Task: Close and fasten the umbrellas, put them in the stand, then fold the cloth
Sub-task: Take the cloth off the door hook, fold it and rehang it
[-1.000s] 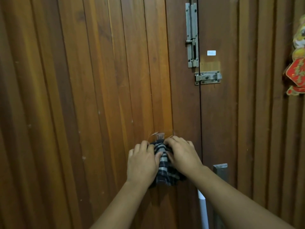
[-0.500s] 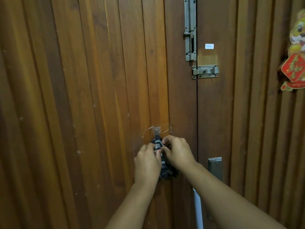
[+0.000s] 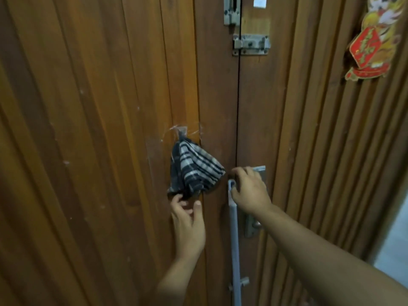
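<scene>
A folded dark blue and white checked cloth [image 3: 194,171] hangs from a small taped-on hook [image 3: 182,130] on the wooden door. My left hand [image 3: 188,224] is just under the cloth, fingers spread, with the fingertips touching its lower edge and holding nothing. To the right of the cloth, my right hand [image 3: 250,192] curls its fingers around the top of the long grey door handle [image 3: 234,239]. No umbrella or stand is in view.
The wooden double door [image 3: 99,129] fills the view, its seam running down the middle. Metal bolts and a latch [image 3: 251,44] sit at the top. A lock plate [image 3: 254,226] lies beside the handle. A red and yellow decoration [image 3: 373,40] hangs at upper right.
Both hands have let go of the cloth, which now hangs from the hook. My left hand dropped below it and my right hand moved right onto the door handle. The camera moved closer.
</scene>
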